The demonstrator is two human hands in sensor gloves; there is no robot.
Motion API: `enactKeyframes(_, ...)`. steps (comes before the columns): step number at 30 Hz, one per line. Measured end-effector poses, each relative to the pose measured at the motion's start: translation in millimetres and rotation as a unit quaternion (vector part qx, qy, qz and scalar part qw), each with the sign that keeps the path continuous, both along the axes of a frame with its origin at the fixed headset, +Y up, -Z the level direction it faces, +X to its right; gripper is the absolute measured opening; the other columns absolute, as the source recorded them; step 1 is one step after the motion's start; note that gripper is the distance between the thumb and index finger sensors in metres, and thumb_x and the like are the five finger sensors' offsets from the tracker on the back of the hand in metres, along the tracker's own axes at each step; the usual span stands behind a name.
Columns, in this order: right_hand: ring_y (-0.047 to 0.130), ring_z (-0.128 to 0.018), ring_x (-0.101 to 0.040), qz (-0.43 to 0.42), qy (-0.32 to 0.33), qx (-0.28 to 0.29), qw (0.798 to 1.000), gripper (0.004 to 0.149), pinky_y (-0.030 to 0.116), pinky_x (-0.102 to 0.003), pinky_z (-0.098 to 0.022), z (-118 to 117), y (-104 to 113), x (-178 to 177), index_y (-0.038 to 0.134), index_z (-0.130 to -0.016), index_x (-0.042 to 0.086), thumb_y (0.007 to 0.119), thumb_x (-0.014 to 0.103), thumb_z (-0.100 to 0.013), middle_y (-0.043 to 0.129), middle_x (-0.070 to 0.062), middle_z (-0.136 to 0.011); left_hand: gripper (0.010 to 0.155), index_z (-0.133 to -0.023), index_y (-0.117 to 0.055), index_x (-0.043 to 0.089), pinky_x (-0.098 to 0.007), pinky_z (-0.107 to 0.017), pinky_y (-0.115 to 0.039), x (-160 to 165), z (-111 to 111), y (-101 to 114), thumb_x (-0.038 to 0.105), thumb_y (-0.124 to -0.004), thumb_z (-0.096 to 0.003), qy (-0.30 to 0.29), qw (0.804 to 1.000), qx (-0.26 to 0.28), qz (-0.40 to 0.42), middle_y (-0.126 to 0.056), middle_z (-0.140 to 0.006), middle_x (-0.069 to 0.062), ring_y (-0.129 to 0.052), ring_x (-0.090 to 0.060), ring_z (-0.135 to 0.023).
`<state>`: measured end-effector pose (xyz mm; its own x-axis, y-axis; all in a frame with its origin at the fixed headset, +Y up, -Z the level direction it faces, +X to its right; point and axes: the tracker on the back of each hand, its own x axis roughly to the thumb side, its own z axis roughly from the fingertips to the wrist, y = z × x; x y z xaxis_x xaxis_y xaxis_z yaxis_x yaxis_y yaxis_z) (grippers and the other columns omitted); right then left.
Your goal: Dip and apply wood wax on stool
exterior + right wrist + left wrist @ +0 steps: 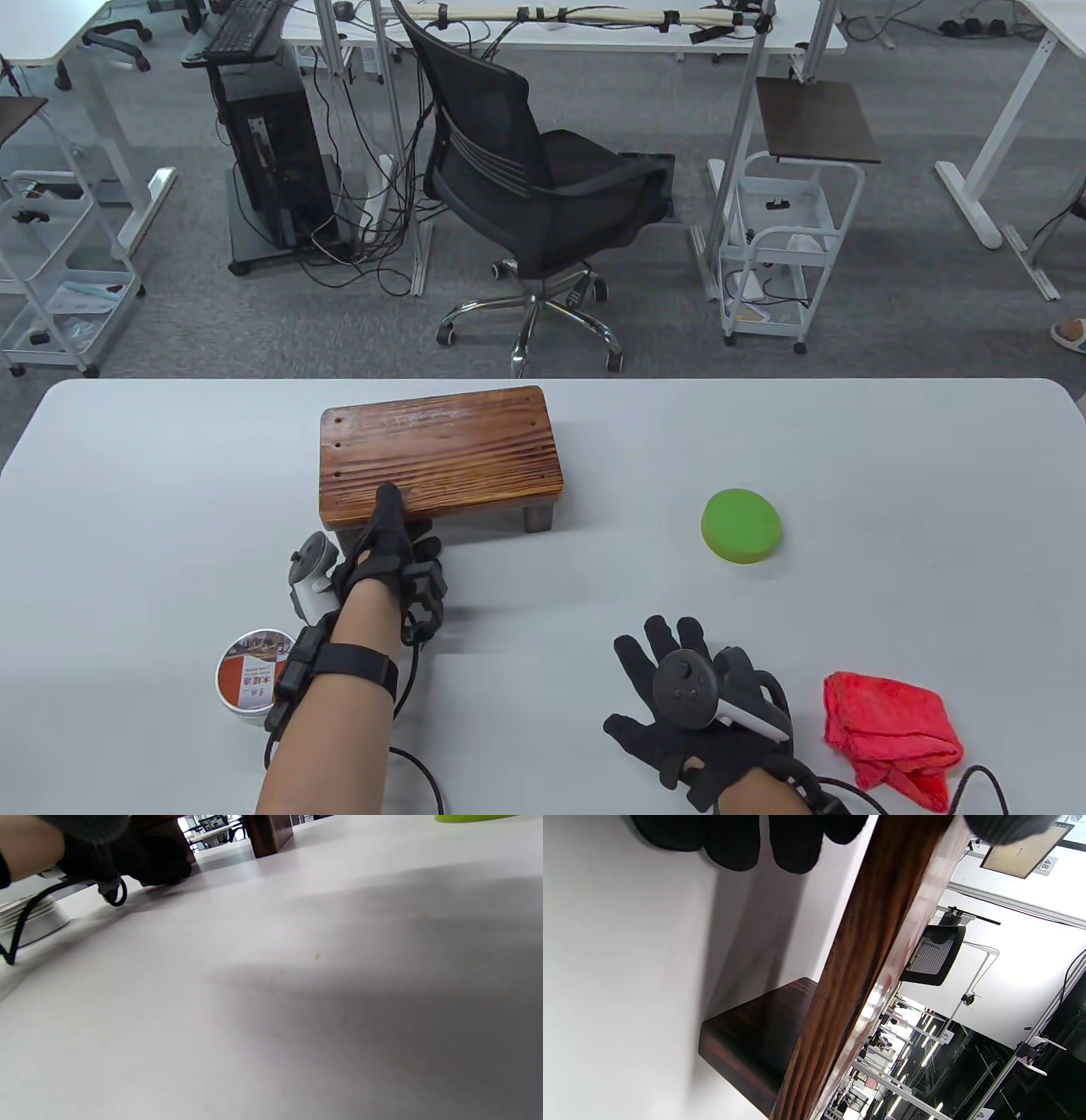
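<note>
White, round and lidded, the wax tin [249,677] sits at the bench's [848,441] near-left. Beside it, the brown plank-top wooden stool's [439,452] near edge is gripped by the left hand [386,556], thumb on top. Rightward, the right hand [691,709] is laid flat with fingers spread, between the green round sponge [741,525] and the crumpled red cloth [891,734].

The left hand [386,552] is extended forward, thumb laid up over an edge, fingers apparently curled beneath. The right hand [691,709] is held flat, palm down, fingers spread.
</note>
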<state>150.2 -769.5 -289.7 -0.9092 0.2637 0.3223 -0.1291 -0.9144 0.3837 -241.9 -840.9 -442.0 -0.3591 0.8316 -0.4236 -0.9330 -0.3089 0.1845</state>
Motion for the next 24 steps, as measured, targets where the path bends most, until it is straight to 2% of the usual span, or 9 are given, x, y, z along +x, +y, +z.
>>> enactKeyframes(8,0.012,-0.107,-0.054,-0.001,-0.001,-0.014,1.000,0.091,0.027,-0.083,-0.062,-1.1,-1.1,-0.1,0.022,-0.119,0.028,0.059,0.076,-0.052,0.011,-0.014,-0.120,0.084,-0.117,-0.037,0.031,-0.070,-0.073,-0.053,2.2,0.5,-3.6,0.077,-0.065,-0.0522,0.001,0.999,0.007,0.043,-0.044,-0.120,-0.012,-0.048,-0.052,-0.106)
enactKeyframes(18,0.012,-0.107,-0.054,-0.004,-0.004,-0.020,1.000,0.090,0.028,-0.083,-0.061,-2.4,-1.2,0.5,0.022,-0.119,0.027,0.059,0.075,-0.052,0.013,-0.015,-0.120,0.077,-0.115,-0.045,0.038,-0.072,-0.073,-0.051,4.0,1.1,-4.8,0.075,-0.068,-0.0526,0.003,0.996,0.020,0.082,-0.053,-0.118,-0.005,-0.052,-0.048,-0.107)
enactKeyframes(24,0.012,-0.107,-0.054,-0.004,-0.008,-0.024,1.000,0.090,0.027,-0.083,-0.061,-3.1,-1.5,1.2,0.023,-0.119,0.027,0.059,0.075,-0.052,0.014,-0.014,-0.120,0.075,-0.114,-0.049,0.036,-0.072,-0.073,-0.051,5.2,1.7,-4.0,0.073,-0.072,-0.0528,0.018,0.994,0.025,0.102,-0.062,-0.115,0.003,-0.057,-0.043,-0.108)
